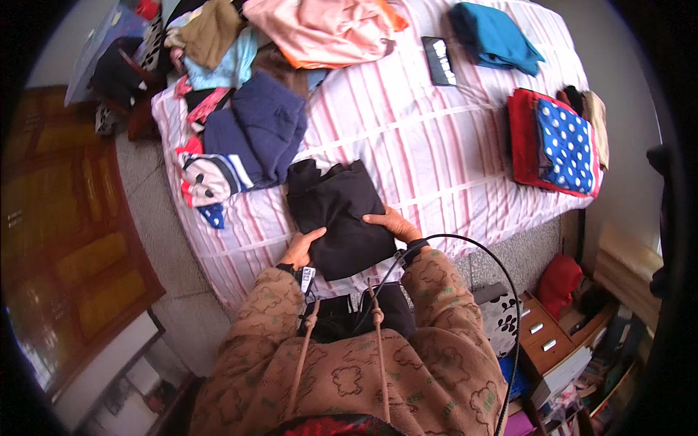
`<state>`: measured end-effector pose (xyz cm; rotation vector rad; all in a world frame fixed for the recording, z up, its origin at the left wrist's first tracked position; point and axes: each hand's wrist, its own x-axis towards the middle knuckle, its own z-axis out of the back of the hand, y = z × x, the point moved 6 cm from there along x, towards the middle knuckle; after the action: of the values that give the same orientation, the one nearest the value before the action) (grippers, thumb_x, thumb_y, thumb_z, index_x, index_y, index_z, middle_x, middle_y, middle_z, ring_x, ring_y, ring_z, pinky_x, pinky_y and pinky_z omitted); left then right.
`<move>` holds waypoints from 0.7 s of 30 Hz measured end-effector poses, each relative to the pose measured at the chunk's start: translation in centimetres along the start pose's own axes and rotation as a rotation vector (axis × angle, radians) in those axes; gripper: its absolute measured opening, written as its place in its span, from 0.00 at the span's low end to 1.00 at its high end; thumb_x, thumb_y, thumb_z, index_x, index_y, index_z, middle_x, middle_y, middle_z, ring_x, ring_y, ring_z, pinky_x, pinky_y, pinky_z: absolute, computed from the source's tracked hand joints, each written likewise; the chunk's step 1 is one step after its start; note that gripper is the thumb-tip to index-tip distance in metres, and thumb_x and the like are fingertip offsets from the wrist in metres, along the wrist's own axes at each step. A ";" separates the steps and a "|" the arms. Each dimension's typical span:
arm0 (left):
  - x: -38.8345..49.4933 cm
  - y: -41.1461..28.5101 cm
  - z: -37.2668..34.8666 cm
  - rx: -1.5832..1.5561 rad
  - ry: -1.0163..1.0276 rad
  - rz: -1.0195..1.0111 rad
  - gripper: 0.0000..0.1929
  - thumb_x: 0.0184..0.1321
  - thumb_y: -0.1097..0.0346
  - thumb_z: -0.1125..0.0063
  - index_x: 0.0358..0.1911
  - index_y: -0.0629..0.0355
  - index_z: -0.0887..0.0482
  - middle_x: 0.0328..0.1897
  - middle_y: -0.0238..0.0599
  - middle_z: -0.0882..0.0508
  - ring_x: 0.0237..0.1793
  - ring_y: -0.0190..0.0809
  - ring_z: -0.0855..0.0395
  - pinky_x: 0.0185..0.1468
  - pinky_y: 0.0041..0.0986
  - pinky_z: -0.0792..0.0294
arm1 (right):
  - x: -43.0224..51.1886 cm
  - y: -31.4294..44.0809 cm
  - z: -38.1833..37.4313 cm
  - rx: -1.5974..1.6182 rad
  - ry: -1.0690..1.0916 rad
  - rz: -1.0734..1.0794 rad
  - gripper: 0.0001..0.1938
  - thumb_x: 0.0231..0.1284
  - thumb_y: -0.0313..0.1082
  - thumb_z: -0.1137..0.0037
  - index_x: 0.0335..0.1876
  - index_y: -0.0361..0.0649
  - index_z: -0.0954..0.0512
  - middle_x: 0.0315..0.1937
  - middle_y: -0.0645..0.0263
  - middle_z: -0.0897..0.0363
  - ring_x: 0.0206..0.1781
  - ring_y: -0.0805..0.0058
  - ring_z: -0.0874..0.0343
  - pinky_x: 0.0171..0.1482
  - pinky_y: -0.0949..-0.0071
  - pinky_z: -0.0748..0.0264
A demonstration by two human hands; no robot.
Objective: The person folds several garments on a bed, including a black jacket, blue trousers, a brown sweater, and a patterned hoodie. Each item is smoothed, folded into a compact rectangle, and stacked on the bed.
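A black cloth garment (343, 218), partly folded and a little wrinkled, lies on the striped bedsheet (436, 141) near the bed's front edge. My left hand (301, 246) grips its left side, thumb on top and fingers hidden beneath. On the right side my right hand (393, 222) holds it the same way. A navy blue garment (262, 125) lies just beyond its upper left. Beside that is a white cloth with a dark-spotted print (210, 180).
Loose clothes, including a pink satin cloth (327, 30), are heaped at the back left. A folded teal cloth (491, 38), a black phone-like object (439, 61) and a folded polka-dot cloth (567, 147) lie farther right. A black cable (504, 267) loops by my right arm.
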<state>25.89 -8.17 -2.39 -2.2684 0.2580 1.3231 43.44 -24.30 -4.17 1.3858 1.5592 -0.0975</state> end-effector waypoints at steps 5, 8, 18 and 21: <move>-1.5 -2.4 -3.9 0.103 0.024 -0.079 0.22 0.56 0.70 0.36 0.54 0.65 0.24 0.51 0.38 0.19 0.48 0.42 0.19 0.55 0.36 0.25 | -2.0 0.6 1.9 0.027 -0.191 0.063 0.32 0.48 0.39 0.31 0.59 0.34 0.30 0.47 0.60 0.21 0.47 0.70 0.22 0.53 0.72 0.26; -1.4 -3.7 -8.6 0.148 0.053 -0.030 0.21 0.56 0.70 0.36 0.54 0.66 0.24 0.51 0.39 0.19 0.48 0.43 0.19 0.55 0.36 0.25 | -5.6 4.0 3.4 0.170 -0.192 0.235 0.31 0.48 0.36 0.32 0.59 0.34 0.30 0.47 0.62 0.21 0.47 0.73 0.22 0.53 0.73 0.26; 9.5 -2.9 -30.1 0.089 0.426 0.014 0.20 0.59 0.66 0.38 0.54 0.64 0.24 0.51 0.40 0.18 0.49 0.43 0.18 0.57 0.36 0.26 | -17.6 16.5 20.0 0.023 -0.696 0.568 0.32 0.55 0.42 0.37 0.62 0.32 0.32 0.53 0.58 0.24 0.51 0.73 0.24 0.55 0.75 0.29; 14.7 -1.1 -32.1 0.199 0.290 -0.115 0.24 0.58 0.63 0.37 0.56 0.62 0.28 0.52 0.39 0.20 0.46 0.44 0.18 0.53 0.36 0.26 | -18.9 13.7 24.7 0.001 -0.879 0.713 0.26 0.62 0.47 0.45 0.58 0.33 0.28 0.50 0.63 0.24 0.52 0.74 0.26 0.55 0.76 0.32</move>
<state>58.25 -22.28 -1.63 -2.2607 0.3363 0.8684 65.94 -48.42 3.99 1.5237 0.3148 -0.2298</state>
